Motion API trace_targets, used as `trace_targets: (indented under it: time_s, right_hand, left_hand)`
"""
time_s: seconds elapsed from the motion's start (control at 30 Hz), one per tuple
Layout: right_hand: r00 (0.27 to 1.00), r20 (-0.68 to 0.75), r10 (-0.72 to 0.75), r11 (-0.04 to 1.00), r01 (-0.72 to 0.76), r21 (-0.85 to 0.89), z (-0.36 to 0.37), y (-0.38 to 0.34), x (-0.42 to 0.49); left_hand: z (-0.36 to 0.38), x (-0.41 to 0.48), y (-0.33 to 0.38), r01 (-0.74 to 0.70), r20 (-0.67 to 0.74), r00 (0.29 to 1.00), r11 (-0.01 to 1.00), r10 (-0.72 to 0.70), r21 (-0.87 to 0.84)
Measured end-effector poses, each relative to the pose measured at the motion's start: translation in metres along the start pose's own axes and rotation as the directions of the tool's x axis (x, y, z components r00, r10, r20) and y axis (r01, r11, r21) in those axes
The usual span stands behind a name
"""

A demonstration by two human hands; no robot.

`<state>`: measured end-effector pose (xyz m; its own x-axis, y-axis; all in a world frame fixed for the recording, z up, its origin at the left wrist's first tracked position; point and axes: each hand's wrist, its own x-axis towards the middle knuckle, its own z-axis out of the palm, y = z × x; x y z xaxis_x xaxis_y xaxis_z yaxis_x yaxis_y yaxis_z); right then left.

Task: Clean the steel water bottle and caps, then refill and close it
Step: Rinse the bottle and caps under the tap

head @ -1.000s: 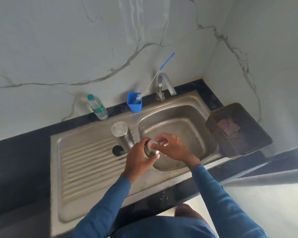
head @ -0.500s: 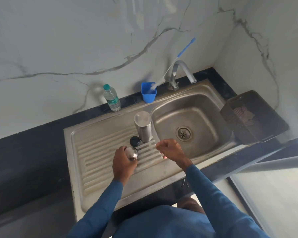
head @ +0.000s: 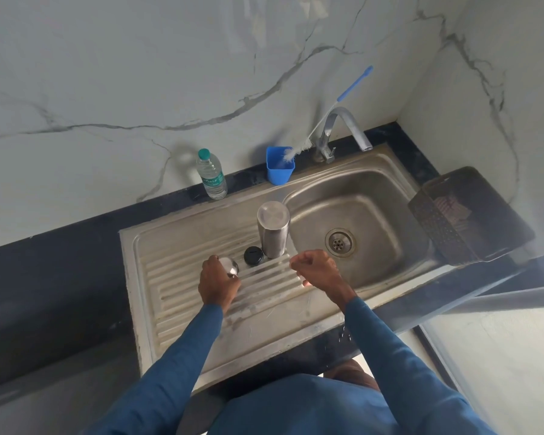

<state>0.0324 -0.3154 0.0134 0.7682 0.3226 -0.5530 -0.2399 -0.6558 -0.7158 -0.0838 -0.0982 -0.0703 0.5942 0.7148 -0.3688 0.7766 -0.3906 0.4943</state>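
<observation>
Left hand [head: 219, 284] grips the small shiny steel cap [head: 230, 265] over the ribbed steel drainboard [head: 176, 277]. Round black plastic cap [head: 253, 255] sits just right of that hand. The cylindrical steel water bottle [head: 273, 230] stands just beyond it, flat closed end up. Right hand [head: 318, 270] hovers right of the bottle, fingers curled in, holding nothing.

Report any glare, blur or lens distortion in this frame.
Head view: bright glare on the steel cap in the left hand; hazy washed-out streak at the right edge; wide-angle lens skews the counter; steel bottle looks sharp.
</observation>
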Motion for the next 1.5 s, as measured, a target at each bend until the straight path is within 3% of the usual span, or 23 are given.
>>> trace_targets:
  time_s: [0.57, 0.77, 0.9, 1.0, 1.13, 1.27, 1.3, 1.33, 1.43, 1.5]
  right_hand:
    - [1.000, 0.024, 0.010, 0.997, -0.011, 0.071, -0.007, 0.010, -0.002]
    - [1.000, 0.006, -0.010, 0.997, 0.010, 0.083, -0.016, 0.012, 0.000]
    - [0.999, -0.033, -0.021, 0.999, 0.023, 0.049, -0.025, 0.012, 0.001]
    - [0.986, -0.128, -0.107, 0.994, 0.107, -0.013, -0.032, 0.008, -0.003]
    - [0.907, -0.305, -0.290, 0.957, 0.280, -0.075, -0.046, -0.007, -0.015]
    - [0.623, -0.607, -0.494, 0.858, 0.465, -0.220, -0.059, -0.020, -0.029]
    - [0.586, -0.628, -0.512, 0.847, 0.467, -0.255, -0.062, -0.017, -0.027]
    - [0.589, -0.617, -0.522, 0.845, 0.456, -0.279, -0.063, -0.009, -0.022]
    - [0.784, -0.459, -0.419, 0.908, 0.342, -0.243, -0.073, 0.020, -0.006]
    - [0.822, -0.430, -0.375, 0.926, 0.308, -0.218, -0.084, 0.031, -0.002]
  left_hand:
    - [0.007, 0.002, -0.002, -0.093, 0.017, 0.996, 0.994, 0.093, 0.053]
    - [0.004, -0.022, 0.009, -0.187, -0.017, 0.981, 0.967, 0.193, 0.174]
    - [-0.013, -0.057, 0.029, -0.452, -0.177, 0.869, 0.887, 0.462, 0.095]
    - [-0.023, -0.088, 0.053, -0.550, -0.270, 0.793, 0.832, 0.547, 0.070]
    - [-0.020, -0.118, 0.078, -0.675, -0.235, 0.713, 0.737, 0.661, 0.025]
    - [-0.008, -0.130, 0.103, -0.753, -0.181, 0.652, 0.656, 0.736, -0.045]
    - [-0.005, -0.130, 0.111, -0.761, -0.173, 0.645, 0.647, 0.745, -0.047]
    - [-0.003, -0.129, 0.119, -0.764, -0.166, 0.641, 0.644, 0.749, -0.047]
    - [0.005, -0.124, 0.143, -0.760, -0.157, 0.645, 0.649, 0.748, -0.029]
    - [0.012, -0.123, 0.154, -0.760, -0.154, 0.643, 0.650, 0.751, -0.006]
